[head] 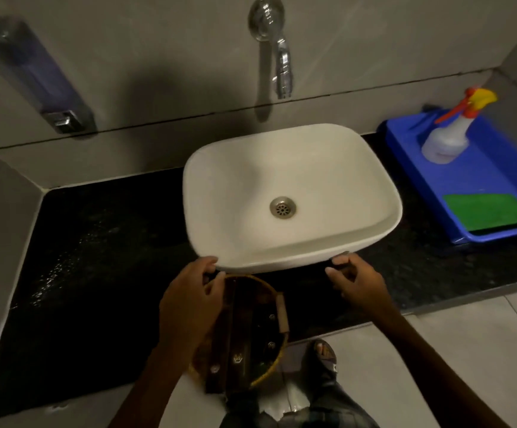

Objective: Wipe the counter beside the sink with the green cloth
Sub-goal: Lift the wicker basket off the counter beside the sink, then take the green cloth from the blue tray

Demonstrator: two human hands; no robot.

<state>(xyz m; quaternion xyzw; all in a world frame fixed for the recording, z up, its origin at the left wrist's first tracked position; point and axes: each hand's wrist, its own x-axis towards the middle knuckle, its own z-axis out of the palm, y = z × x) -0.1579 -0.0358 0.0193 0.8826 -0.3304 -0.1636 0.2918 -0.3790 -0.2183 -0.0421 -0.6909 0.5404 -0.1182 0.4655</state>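
The green cloth (489, 211) lies folded flat in the near end of a blue tray (421, 168) on the black counter (96, 257), right of the white basin sink (282, 193). My left hand (189, 301) hovers at the sink's front left edge with fingers loosely curled and nothing in it. At the sink's front right edge my right hand (359, 282) is likewise empty, its fingers apart. Both hands are well away from the cloth.
A spray bottle (449, 137) with a red and yellow trigger stands in the far end of the tray. A chrome tap (282, 54) juts from the wall above the sink. A soap dispenser (44, 84) hangs at the left. Water droplets glisten on the left counter. A round wooden item (251, 335) sits below my hands.
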